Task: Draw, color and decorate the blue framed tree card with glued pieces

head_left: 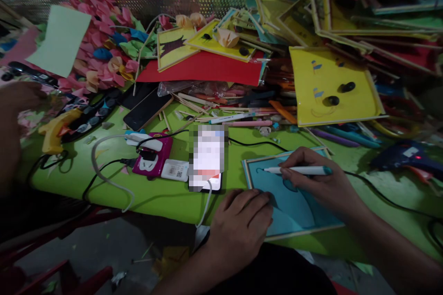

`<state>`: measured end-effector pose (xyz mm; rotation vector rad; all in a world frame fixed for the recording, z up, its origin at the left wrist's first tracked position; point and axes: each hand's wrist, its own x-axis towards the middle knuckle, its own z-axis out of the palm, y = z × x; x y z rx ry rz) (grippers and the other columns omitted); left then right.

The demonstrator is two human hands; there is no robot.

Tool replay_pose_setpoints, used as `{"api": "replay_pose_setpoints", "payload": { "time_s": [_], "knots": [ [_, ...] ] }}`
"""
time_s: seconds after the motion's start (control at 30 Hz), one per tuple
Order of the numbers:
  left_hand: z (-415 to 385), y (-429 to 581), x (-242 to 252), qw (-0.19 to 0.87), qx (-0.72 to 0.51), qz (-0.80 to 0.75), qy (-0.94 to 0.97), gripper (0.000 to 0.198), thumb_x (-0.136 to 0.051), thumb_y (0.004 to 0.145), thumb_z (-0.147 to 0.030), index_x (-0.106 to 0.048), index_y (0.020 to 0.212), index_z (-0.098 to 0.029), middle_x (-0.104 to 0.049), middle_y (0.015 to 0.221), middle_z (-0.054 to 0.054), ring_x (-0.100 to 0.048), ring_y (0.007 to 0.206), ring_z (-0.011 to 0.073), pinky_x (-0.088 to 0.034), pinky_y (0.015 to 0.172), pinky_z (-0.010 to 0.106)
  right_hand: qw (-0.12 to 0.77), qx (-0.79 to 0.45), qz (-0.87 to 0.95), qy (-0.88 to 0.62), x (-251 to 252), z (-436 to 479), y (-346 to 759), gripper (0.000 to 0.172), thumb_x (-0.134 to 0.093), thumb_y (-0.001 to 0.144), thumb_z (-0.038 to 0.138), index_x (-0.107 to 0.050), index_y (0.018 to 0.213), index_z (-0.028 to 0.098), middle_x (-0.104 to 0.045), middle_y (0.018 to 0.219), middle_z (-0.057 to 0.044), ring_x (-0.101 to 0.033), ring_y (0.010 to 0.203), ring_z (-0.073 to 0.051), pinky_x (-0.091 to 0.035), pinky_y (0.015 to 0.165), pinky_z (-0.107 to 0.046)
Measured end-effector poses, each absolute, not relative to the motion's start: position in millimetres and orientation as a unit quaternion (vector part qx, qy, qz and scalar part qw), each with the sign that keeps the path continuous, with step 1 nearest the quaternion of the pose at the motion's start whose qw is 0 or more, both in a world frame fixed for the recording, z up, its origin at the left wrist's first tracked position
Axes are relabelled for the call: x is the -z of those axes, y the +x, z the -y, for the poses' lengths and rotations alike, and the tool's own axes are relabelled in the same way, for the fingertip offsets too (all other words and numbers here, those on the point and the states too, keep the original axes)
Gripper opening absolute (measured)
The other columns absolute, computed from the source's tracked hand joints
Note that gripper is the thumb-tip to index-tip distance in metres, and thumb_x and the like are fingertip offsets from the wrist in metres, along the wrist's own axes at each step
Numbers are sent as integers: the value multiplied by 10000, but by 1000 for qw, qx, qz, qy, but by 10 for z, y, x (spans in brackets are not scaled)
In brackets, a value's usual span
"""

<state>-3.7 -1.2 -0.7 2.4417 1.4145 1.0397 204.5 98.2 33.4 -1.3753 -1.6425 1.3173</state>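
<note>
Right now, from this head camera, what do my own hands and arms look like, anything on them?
Your left hand and right hand are bare, with no gloves. I can make out no ring, watch or marking on either. Both forearms show without sleeves. Between them is dark clothing.

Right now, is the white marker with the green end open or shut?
Open. The marker, in the right hand, shows its bare, narrow tip at the blue stick-framed sheet, beside a dark curved line.
</note>
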Motion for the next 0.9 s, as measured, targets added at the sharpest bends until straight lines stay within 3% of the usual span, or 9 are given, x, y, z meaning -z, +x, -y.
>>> {"api": "replay_pose_setpoints", "payload": {
  "time_s": [0.67, 0.9],
  "knots": [
    [20, -40, 22, 75, -347, -466, 810, 132, -640, 965, -184, -714, 1073, -202, -777, 1218, 3, -669, 1160, 170, -454, 1018, 346, 320, -482, 613, -538, -298, -972, 2032, 329, -775, 876, 525, -679, 835, 213, -632, 728, -36, -536, 601, -158, -419, 506, -287],
    [17, -34, 18, 68, -343, -469, 811, 146, -632, 967, -189, -721, 1081, -212, -778, 1215, 10, -670, 1165, 165, -470, 1021, 342, 328, -484, 606, -540, -287, -969, 2029, 266, -777, 888, 480, -683, 848, 234, -621, 728, -25, -525, 598, -153, -404, 498, -285]
  ]
}}
